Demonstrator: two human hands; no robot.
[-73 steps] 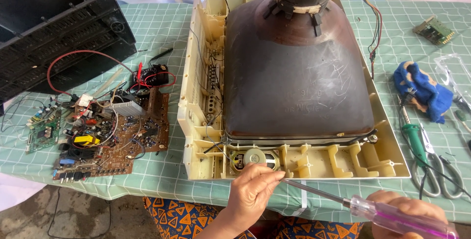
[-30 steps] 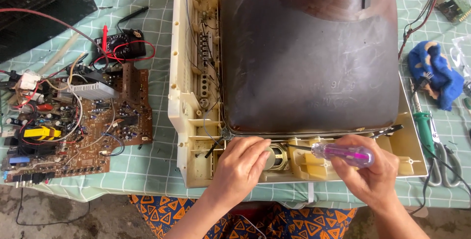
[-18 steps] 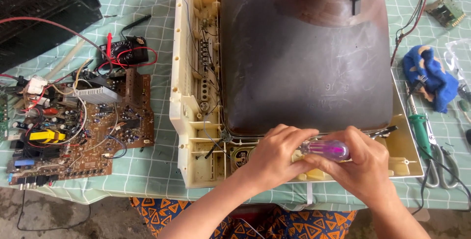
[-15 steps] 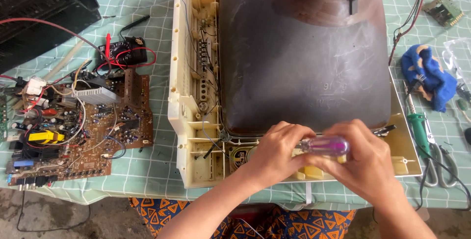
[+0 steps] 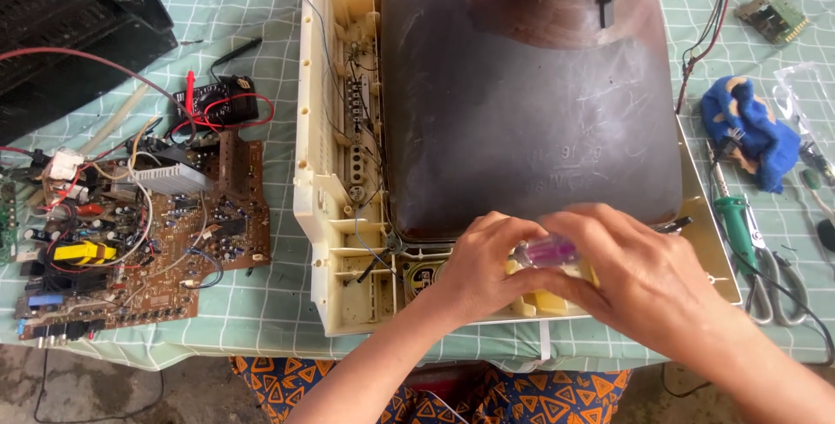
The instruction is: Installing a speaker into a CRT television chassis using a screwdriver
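A cream plastic television front frame point(image 5: 326, 206) lies face down on the table with a big dark picture tube point(image 5: 531, 102) in it. Both hands meet at the frame's near edge, just below the tube. My right hand point(image 5: 648, 280) is closed around a screwdriver with a clear purple handle point(image 5: 546, 253). My left hand point(image 5: 477, 267) rests on the frame next to that handle, with its fingers curled against the tool's front end. The screwdriver's tip is hidden under the hands. A small round speaker point(image 5: 422, 276) sits in the frame just left of my left hand.
A brown circuit board point(image 5: 130, 241) with wires lies at the left, a black multimeter point(image 5: 222, 102) behind it and a black television back cover point(image 5: 70, 33) at far left. At right lie a blue cloth point(image 5: 752, 133), a green-handled screwdriver point(image 5: 739, 220), scissors point(image 5: 778, 276) and a small green board point(image 5: 770, 13).
My right hand has brought the purple screwdriver from the table's near edge up to the frame beside my left hand. The view has moved closer and my hands now cover the handle more.
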